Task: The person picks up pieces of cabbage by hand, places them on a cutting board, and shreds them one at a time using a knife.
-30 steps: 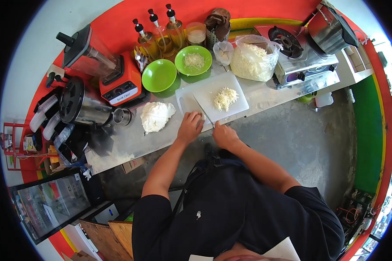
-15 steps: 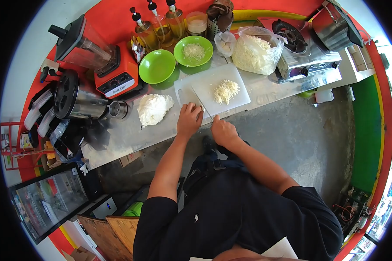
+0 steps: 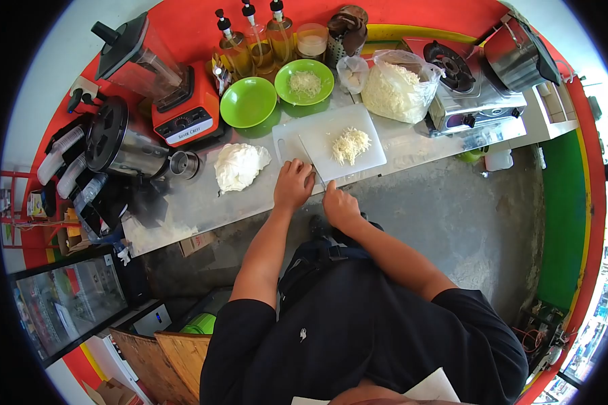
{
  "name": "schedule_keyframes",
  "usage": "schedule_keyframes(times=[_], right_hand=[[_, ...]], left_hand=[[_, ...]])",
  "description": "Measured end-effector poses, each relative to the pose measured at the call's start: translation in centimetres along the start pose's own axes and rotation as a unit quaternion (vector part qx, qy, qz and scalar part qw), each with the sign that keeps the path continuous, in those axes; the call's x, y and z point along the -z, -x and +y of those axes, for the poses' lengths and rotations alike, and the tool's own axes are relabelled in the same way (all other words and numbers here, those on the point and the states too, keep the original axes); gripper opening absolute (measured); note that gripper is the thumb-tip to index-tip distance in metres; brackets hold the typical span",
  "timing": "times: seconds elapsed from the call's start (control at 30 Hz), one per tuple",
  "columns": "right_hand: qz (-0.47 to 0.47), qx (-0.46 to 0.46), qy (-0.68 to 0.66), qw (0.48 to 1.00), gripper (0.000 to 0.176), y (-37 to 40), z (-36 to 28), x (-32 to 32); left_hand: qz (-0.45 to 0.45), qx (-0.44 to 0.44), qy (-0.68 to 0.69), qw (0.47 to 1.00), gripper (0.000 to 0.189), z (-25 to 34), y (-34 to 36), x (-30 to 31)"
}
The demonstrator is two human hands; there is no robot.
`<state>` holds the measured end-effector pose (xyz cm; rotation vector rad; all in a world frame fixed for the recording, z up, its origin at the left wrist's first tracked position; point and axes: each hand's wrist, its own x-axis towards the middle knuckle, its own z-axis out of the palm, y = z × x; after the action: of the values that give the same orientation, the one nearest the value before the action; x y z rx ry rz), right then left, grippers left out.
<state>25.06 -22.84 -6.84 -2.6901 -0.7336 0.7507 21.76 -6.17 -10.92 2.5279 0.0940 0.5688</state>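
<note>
My right hand (image 3: 341,208) is closed round the handle of a knife (image 3: 309,154) at the front edge of the white cutting board (image 3: 302,128). The blade points up and left across the board. Left of the blade, my left hand (image 3: 294,183) has its fingers bent together at the board's lower edge. Whatever lies under those fingertips is too small to name. A heap of pale shreds (image 3: 350,146) lies on the right half of the board. To the left of the board sits a crumpled white plastic bag (image 3: 240,167).
Behind the board stand two green bowls (image 3: 248,102), one holding shreds, and a clear bag of shreds (image 3: 396,93). A red blender (image 3: 186,121) and a steel pot (image 3: 138,152) are at the left. The gas stove (image 3: 476,101) stands at the right.
The view has shifted slightly. My right hand and the knife have moved a little to the left, closer to my left hand. The bowls, bags and shreds stay in place on the table.
</note>
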Motion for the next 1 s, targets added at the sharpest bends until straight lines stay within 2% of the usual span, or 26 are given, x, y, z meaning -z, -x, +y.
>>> schedule_keyframes(times=[0.07, 0.2, 0.37, 0.6, 0.73, 0.93, 1.0], right_hand=[[0.004, 0.008, 0.020, 1.000, 0.024, -0.2, -0.1, 0.1], [-0.012, 0.010, 0.052, 0.999, 0.027, 0.2, -0.7, 1.7], [0.014, 0.003, 0.013, 1.000, 0.023, 0.0, 0.0, -0.5], [0.019, 0.011, 0.038, 0.999, 0.021, -0.5, -0.6, 0.8], [0.024, -0.003, -0.003, 1.000, 0.022, -0.5, -0.4, -0.3], [0.021, 0.022, 0.055, 0.998, 0.021, -0.3, -0.6, 0.5], [0.022, 0.008, 0.012, 1.000, 0.022, -0.2, -0.6, -0.1]], left_hand=[[-0.020, 0.016, 0.008, 1.000, 0.019, 0.1, 0.0, 0.2], [0.002, 0.008, 0.003, 1.000, 0.021, 0.1, 0.0, 0.1], [-0.014, 0.023, 0.011, 1.000, 0.026, -0.1, 0.0, 0.1], [-0.012, -0.005, 0.012, 1.000, 0.023, -0.3, 0.0, 0.2], [-0.015, 0.015, 0.020, 1.000, 0.021, -0.2, 0.0, 0.0], [-0.008, 0.017, 0.023, 1.000, 0.020, -0.2, 0.1, 0.2], [-0.007, 0.017, 0.026, 1.000, 0.020, -0.1, 0.0, 0.2]])
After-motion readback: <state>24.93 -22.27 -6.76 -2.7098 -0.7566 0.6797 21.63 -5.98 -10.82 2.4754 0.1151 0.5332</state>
